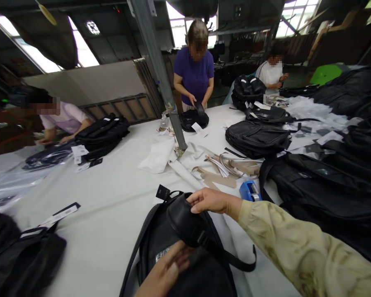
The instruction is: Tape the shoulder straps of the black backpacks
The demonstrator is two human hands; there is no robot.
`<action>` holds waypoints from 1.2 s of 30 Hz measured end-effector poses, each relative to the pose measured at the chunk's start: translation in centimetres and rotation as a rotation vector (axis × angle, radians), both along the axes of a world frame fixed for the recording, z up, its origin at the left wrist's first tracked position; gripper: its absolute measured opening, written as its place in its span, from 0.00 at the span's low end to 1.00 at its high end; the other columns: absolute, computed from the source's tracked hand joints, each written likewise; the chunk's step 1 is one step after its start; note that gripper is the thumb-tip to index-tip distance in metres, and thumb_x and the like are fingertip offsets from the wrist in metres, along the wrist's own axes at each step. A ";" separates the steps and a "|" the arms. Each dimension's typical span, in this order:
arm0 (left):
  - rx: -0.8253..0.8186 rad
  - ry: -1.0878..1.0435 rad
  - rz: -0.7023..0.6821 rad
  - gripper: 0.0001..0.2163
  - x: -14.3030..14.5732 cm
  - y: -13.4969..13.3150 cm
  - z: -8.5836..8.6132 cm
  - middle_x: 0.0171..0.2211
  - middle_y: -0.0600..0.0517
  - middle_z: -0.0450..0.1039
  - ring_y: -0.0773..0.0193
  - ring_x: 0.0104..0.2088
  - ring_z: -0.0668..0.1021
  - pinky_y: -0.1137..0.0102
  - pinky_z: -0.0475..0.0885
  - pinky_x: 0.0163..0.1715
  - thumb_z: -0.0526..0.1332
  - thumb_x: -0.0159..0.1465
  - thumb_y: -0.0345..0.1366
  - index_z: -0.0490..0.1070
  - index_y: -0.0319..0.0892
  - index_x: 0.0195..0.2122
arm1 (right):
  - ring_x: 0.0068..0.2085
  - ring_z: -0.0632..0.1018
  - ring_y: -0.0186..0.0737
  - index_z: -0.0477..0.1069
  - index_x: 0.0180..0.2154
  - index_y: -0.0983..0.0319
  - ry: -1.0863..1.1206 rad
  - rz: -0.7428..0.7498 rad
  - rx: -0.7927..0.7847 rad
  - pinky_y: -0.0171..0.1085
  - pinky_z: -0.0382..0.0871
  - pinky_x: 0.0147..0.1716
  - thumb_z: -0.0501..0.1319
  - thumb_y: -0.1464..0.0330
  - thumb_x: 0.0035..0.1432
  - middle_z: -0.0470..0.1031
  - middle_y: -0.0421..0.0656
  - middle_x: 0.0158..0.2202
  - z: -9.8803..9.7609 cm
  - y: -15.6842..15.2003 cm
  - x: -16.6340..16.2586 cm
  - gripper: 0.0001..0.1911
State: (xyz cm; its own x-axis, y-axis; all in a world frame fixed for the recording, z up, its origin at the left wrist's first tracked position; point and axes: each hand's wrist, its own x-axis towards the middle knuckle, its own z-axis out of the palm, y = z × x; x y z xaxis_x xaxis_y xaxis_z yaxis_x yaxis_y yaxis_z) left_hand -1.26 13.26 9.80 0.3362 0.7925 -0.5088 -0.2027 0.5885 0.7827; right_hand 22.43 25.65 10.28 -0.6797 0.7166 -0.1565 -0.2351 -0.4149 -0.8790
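Observation:
A black backpack lies on the white table right in front of me. My right hand pinches the padded shoulder strap near the bag's top and lifts it a little. My left hand rests flat on the front of the backpack, lower down, fingers spread and slightly blurred. A black hang tag sticks out by the bag's top handle.
A blue tape dispenser and beige strips lie just beyond my right hand. Black bags are stacked at the right, another sits at the lower left. A steel post rises mid-table. Three people work at the far side.

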 end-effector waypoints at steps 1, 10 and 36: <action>0.013 -0.119 -0.003 0.34 1.7 1.5 0.1 0.53 0.36 0.75 0.40 0.56 0.74 0.52 0.72 0.55 0.75 0.47 0.54 0.75 0.39 0.52 | 0.37 0.78 0.37 0.79 0.41 0.65 0.017 0.020 0.039 0.36 0.71 0.43 0.72 0.64 0.43 0.80 0.42 0.36 0.3 0.4 -0.9 0.21; -0.085 -0.065 0.306 0.15 5.4 7.3 -1.6 0.38 0.36 0.81 0.48 0.41 0.83 0.58 0.81 0.42 0.67 0.62 0.40 0.77 0.31 0.42 | 0.31 0.73 0.36 0.76 0.38 0.62 -0.473 -0.335 0.151 0.35 0.65 0.31 0.66 0.61 0.52 0.75 0.39 0.30 -8.1 -9.3 1.2 0.14; -0.074 -0.308 0.220 0.14 6.0 3.8 -1.6 0.41 0.36 0.80 0.54 0.36 0.82 0.67 0.79 0.30 0.67 0.62 0.36 0.76 0.29 0.44 | 0.21 0.73 0.34 0.68 0.25 0.61 -0.477 -0.611 0.069 0.34 0.64 0.24 0.58 0.64 0.50 0.74 0.39 0.21 -5.7 -12.0 -4.3 0.08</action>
State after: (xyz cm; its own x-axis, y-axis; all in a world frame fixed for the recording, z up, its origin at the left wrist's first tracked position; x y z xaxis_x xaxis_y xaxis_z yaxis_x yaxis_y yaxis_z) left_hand 4.79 17.02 8.22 0.3078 0.8279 -0.4688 -0.5498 0.5569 0.6225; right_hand 18.15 13.68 4.60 -0.0313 0.9612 -0.2742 0.0058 -0.2742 -0.9617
